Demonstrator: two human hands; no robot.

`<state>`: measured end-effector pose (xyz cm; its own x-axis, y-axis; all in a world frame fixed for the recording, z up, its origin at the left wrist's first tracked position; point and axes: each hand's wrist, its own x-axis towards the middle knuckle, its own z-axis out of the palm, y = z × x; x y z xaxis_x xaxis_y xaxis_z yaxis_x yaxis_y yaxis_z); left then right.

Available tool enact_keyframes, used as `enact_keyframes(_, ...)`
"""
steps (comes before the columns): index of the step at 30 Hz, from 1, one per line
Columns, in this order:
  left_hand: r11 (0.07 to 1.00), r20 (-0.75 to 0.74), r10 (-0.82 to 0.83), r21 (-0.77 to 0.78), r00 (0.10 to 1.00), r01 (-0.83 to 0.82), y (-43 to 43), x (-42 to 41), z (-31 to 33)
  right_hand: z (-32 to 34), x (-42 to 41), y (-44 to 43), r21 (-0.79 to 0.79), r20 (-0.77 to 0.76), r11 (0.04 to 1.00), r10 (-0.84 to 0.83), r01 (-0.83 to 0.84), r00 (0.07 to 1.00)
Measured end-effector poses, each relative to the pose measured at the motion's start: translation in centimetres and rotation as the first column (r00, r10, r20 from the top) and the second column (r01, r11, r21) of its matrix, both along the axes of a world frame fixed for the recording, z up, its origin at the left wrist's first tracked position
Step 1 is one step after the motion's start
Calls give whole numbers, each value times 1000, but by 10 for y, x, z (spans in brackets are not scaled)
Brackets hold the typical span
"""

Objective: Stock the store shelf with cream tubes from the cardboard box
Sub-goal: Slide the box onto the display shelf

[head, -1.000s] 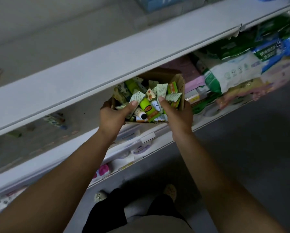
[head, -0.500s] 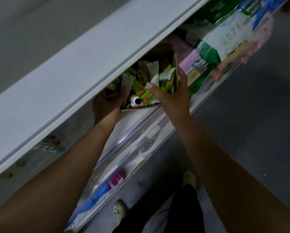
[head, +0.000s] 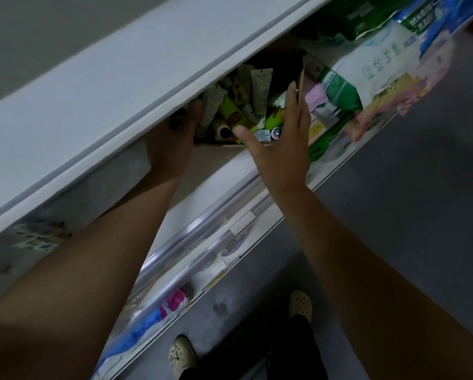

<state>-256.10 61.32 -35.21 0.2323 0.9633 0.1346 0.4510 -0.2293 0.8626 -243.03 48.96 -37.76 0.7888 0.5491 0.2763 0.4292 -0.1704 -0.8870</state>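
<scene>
Mid-frame, the shelf [head: 114, 86] hides half the box [head: 216, 154] and the fingers of our left hand [head: 171, 145], grip unclear; our right hand [head: 280, 149] presses flat, fingers straight, against the box's side

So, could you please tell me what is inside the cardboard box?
The cardboard box holds jumbled green and pale cream tubes. The upper shelf board covers its far part; anything there is hidden.

At 1 o'clock, a white pack [head: 378, 58] lies beside a green pack [head: 339, 89] and a blue pack [head: 432, 20]. A small pink pack [head: 316, 96] sits just left of them. At 7 o'clock lies a pink-and-blue pack [head: 158, 316]. The grey floor [head: 408, 187] fills 4 o'clock.
</scene>
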Motion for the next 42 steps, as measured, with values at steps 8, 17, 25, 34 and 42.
enact_keyframes(8,996,-150,-63,57,987,73,-20,-22,-9,-7,-16,-15,-9,27,1000,12,-12,1000)
enact_keyframes(17,946,1,-119,-304,993,113,-53,-43,-34,-14,-62,-30,-35,-90,999,-3,0,996)
enact_keyframes(25,904,177,114,-427,978,-28,-16,-22,-20,-33,-82,17,-15,-110,990,138,-141,984)
enact_keyframes(34,824,196,191,-564,962,-49,-25,-66,-23,-60,-88,-2,-173,-222,888,386,-426,896)
enact_keyframes(42,737,353,357,-675,865,-29,-71,-67,-13,-16,-40,-57,-195,-174,732,629,-652,758)
